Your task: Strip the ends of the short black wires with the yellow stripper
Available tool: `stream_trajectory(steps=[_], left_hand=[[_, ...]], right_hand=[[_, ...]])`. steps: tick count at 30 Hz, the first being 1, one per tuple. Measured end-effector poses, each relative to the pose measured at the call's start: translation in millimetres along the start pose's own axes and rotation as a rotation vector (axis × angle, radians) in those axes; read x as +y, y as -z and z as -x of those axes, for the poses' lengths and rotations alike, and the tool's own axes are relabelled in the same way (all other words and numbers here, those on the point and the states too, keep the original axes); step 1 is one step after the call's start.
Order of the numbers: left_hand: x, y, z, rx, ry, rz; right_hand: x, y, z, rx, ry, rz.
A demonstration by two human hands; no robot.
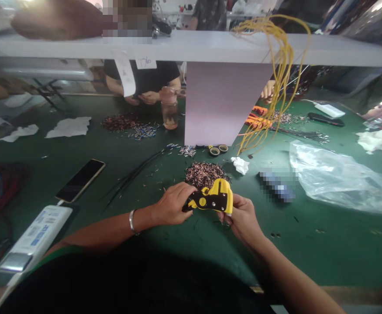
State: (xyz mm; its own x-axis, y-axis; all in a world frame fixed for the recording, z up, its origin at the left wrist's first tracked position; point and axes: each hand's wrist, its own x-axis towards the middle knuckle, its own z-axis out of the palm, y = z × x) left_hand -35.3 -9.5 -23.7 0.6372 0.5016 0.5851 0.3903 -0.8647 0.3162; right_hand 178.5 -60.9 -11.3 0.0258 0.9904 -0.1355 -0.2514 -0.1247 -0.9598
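Two bare hands engage one yellow-and-black hand tool [214,201], located above the green table [184,266] and used here as the clock center. The left hand [174,204] is closed around the dark handle end, on the 9 o'clock side. The right hand [246,220] is at the yellow head end, 3 to 4 o'clock, fingers curled against it; the exact fingertip contact cannot be determined. A pile of copper-colored clippings [202,173] lies just beyond the tool, between 11 and 12 o'clock. Other positions: tape rolls [214,151], 12 o'clock; crumpled white tissue [240,165], 1 o'clock; clear plastic bag [338,181], 3 o'clock; phone [80,180], 9 o'clock; black wires [137,169], 10 o'clock; bottle [170,114], 11 o'clock.
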Motion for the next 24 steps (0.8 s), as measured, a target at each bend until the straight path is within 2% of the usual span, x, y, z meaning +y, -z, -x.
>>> stream_trajectory(steps=[7,15,21,24], left_hand=[[-3.6,-5.2,3.8,-0.006,0.053,0.026],[6.3,2.3,-4.8,-0.185,0.431,0.346],[6.9,2.0,-7.3,-0.252,0.768,0.797],[6.6,-0.5,-6.8,-0.277,0.832,1.008]], right_hand=[[-3.9,-1.3,0.4,0.002,-0.012,0.036],[0.1,-1.9,0.7,0.015,0.031,0.035],[-1.2,-2.7,1.8,0.061,0.111,0.144],[-5.6,-3.9,2.5,0.100,0.131,0.209]])
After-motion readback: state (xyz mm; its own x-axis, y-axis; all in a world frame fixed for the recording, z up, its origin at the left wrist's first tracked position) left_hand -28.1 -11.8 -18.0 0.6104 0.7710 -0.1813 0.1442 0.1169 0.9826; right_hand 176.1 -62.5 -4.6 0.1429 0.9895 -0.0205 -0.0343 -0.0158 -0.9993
